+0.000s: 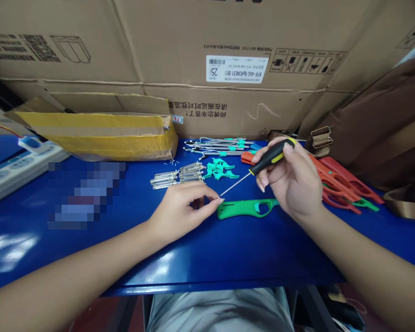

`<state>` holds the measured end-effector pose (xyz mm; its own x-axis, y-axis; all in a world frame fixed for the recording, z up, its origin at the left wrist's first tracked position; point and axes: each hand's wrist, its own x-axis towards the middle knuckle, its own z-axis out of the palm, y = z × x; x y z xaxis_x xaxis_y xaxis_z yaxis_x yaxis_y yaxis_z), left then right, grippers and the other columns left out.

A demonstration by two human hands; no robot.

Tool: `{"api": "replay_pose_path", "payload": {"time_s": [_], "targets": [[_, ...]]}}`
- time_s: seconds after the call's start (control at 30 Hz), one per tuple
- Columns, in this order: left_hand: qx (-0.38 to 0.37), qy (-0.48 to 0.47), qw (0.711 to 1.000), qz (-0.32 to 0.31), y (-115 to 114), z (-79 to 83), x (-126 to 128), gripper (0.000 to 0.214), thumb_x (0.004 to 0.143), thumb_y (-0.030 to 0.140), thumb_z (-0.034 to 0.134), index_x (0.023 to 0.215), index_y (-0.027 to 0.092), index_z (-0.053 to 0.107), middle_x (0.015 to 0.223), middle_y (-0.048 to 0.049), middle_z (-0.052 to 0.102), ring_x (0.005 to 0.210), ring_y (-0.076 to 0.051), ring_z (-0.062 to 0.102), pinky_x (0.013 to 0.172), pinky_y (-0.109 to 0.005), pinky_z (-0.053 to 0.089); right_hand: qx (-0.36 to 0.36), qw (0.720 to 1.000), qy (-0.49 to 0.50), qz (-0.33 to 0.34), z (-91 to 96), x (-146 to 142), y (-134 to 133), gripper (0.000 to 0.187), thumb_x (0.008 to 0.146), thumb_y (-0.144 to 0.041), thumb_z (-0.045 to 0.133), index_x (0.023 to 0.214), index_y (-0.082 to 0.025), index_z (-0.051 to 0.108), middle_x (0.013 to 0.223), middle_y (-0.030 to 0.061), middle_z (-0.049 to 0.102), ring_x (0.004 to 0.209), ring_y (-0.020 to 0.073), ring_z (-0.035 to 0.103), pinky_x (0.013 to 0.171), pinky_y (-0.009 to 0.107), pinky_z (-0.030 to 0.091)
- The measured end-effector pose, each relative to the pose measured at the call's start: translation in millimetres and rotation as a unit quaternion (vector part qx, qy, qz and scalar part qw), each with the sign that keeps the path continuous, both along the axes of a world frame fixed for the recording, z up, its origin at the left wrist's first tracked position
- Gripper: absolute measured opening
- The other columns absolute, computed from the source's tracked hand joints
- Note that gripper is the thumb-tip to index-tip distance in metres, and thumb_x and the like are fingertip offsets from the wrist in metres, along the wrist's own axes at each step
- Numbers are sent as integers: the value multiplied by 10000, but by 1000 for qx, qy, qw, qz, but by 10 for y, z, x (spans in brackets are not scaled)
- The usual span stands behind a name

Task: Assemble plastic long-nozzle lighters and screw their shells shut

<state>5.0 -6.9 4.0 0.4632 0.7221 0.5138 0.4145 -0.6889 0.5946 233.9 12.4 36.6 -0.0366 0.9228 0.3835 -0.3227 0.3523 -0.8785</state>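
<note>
My right hand [297,180] is closed around the black and yellow handle of a screwdriver [268,159], its shaft slanting down to the left. At its tip, the thumb and forefinger of my left hand [183,207] pinch together; what they hold is too small to make out. Just beside those fingertips, a green lighter casing [240,209] with a trigger opening lies flat on the blue table [180,263]. Beyond my hands are several teal triggers [221,168], clear lighter fluid tanks [192,172] and a few tiny screws [173,162].
Metal lighter tubes with wires [221,146] lie at the back. Red and orange casings [335,180] are piled at the right, near a brown bag [373,115]. A yellow-taped carton [107,133] and a power strip [20,170] stand left. A large cardboard box [159,50] walls the back.
</note>
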Motion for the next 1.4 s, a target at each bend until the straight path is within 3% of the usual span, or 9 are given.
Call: {"api": "replay_pose_path", "payload": {"time_s": [0.2, 0.63, 1.4], "targets": [[-13, 11, 1000, 1, -3, -1, 2, 87, 917, 200, 718, 855, 162, 765, 754, -1, 712, 629, -82, 606, 609, -187, 471, -3, 1000, -19, -17, 41, -1, -16, 325, 880, -541, 688, 940, -261, 535, 796, 5, 710, 424, 120, 532, 384, 271, 426], [-12, 33, 999, -5, 1, -30, -7, 90, 917, 201, 699, 855, 173, 758, 719, 7, 688, 607, -87, 595, 595, -196, 468, 2, 999, -46, 2, -26, 5, -45, 318, 909, -567, 656, 967, -277, 538, 859, 13, 732, 458, 125, 555, 412, 277, 452], [-7, 86, 996, -12, 1, -68, -30, 98, 905, 188, 689, 837, 166, 756, 742, -2, 710, 611, -102, 600, 581, -216, 445, 47, 992, -119, -7, -28, -85, -197, 238, 924, -487, 692, 1024, -312, 564, 899, 2, 741, 452, 116, 602, 391, 274, 527]]}}
